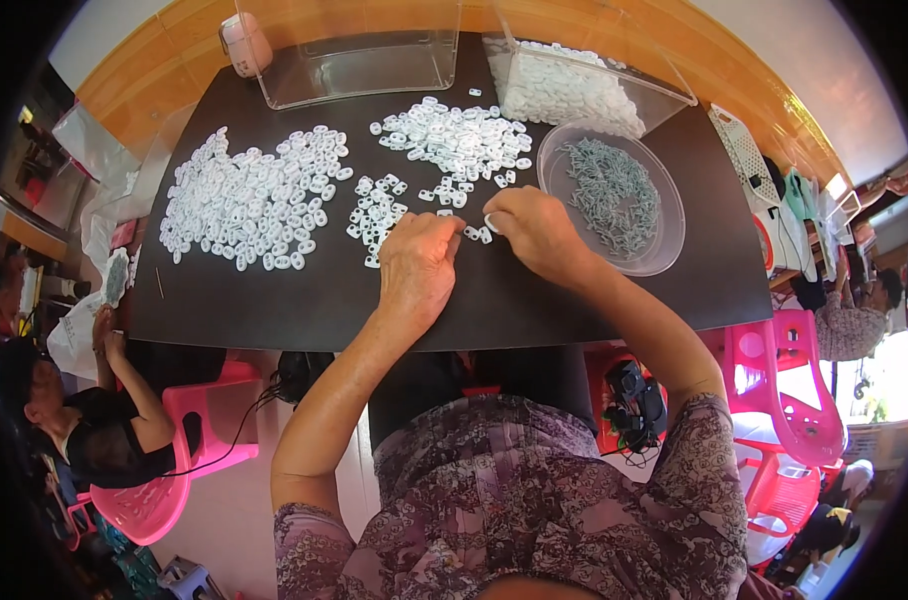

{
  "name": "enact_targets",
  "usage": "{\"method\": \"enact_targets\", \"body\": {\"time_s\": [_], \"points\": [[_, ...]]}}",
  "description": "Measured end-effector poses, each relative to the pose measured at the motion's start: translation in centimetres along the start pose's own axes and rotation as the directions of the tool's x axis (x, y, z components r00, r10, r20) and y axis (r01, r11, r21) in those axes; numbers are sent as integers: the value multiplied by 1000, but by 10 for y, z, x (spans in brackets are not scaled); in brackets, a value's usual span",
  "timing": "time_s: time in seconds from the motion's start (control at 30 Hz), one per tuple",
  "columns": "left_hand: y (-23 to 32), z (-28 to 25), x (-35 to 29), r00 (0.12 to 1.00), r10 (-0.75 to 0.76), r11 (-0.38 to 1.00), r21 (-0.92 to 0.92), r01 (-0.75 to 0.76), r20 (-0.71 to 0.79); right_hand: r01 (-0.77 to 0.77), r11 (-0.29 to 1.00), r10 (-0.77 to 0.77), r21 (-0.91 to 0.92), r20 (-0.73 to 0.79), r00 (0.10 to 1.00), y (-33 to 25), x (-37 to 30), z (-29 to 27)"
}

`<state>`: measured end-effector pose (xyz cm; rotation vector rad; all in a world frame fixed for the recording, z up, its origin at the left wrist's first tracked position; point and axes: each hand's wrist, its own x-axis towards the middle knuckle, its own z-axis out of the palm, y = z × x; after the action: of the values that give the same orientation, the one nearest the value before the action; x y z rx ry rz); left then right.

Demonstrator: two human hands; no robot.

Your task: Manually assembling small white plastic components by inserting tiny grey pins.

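Note:
My right hand [539, 232] is closed, thumb and fingertips pinching a small white plastic piece [491, 223]. Just to its left, my left hand [417, 262] rests low over the table with bent fingers pressed together; whatever they may hold is hidden. Between the two hands lie a few loose white pieces [479, 235]. A small heap of white pieces with dark holes [374, 212] sits beside my left fingers. Beyond my hands spreads a pile of white oval pieces [454, 138]. At the left is a larger pile of white two-holed ovals [249, 195].
Right of my right hand stands a round clear tub [671, 228] of grey screws [614, 195]. At the back are an empty-looking clear bin [364, 95] and a tilted clear bin of white pieces [569, 88]. A pink container [246, 45] stands back left. Another person [104, 410] sits at left.

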<state>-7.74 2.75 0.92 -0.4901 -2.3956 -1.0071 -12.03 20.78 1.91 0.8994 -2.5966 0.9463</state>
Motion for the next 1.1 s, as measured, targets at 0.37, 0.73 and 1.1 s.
{"method": "enact_targets", "body": {"time_s": [0.37, 0.73, 1.1], "points": [[13, 19, 3, 995, 97, 985, 139, -98, 11, -107, 994, 103, -14, -167, 981, -12, -9, -8], [16, 41, 13, 858, 419, 746, 426, -512, 297, 79, 979, -130, -187, -278, 952, -7, -7, -7], [3, 23, 1, 863, 388, 723, 473, -503, 325, 134, 953, -179, -273, -147, 973, -8, -12, 17]]}}
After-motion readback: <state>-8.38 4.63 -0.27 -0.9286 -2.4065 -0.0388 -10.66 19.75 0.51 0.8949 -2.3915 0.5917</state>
